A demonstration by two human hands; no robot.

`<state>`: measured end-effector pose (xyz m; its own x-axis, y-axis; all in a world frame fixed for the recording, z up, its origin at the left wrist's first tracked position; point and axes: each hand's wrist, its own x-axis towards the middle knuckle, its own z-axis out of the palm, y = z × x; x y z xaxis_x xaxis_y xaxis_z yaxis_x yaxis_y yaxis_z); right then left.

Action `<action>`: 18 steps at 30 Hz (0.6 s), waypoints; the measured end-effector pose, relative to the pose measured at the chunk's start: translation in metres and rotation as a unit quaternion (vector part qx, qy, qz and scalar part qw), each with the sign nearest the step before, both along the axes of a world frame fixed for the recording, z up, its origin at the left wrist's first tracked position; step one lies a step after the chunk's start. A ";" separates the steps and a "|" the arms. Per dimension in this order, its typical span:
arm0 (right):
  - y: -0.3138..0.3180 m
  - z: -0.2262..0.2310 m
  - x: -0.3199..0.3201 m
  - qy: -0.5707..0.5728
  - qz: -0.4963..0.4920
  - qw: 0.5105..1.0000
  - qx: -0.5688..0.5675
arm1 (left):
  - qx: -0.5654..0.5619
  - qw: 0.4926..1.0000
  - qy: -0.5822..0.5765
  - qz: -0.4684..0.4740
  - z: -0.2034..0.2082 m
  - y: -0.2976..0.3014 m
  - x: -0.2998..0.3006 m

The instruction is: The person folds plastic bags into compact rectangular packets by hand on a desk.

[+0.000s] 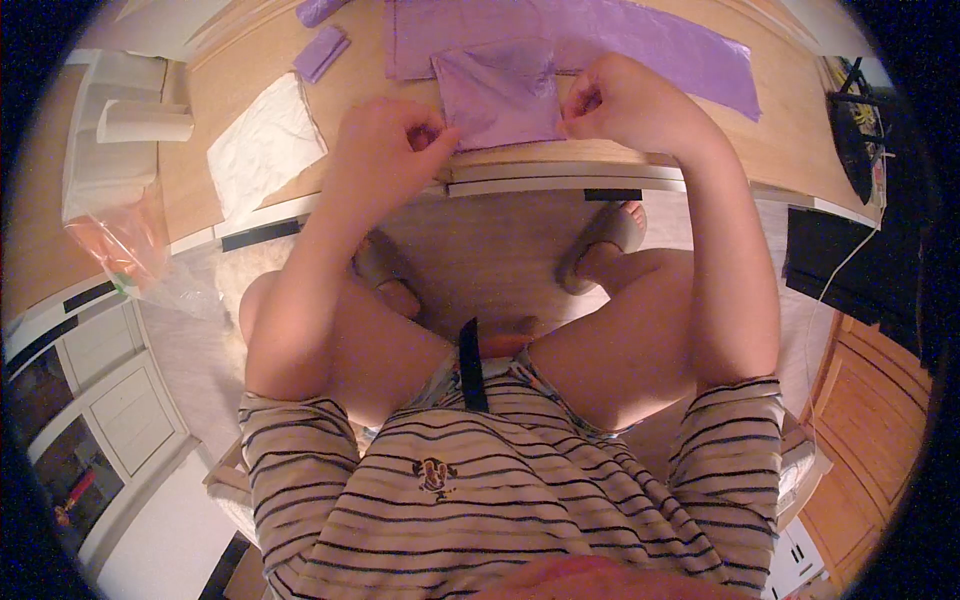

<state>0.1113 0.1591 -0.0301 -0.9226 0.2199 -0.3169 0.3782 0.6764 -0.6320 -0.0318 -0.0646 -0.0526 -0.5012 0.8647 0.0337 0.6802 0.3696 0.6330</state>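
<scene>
A purple plastic bag (500, 95), folded into a rough square, lies at the near edge of the wooden table, its surface creased. My left hand (392, 140) is closed at its near left corner, thumb and fingers pinched together. On the opposite side my right hand (618, 108) pinches the right edge near the front corner. Behind the square spreads a longer strip of purple plastic bags (660, 55), laid flat toward the right. To the left sit a small folded purple packet (322, 53) and, farther back, a purple roll (318, 10).
A crumpled white paper sheet (268, 145) lies left of my left arm. Beyond it are a white roll (145, 120) and a clear plastic bag (125, 245) with orange on it. At the right end stands a dark round object (852, 145). Drawers (560, 180) run below the tabletop.
</scene>
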 end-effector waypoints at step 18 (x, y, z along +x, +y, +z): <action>-0.006 -0.001 -0.005 0.016 0.010 1.000 0.020 | 0.107 0.954 0.258 -0.106 -0.023 0.022 0.023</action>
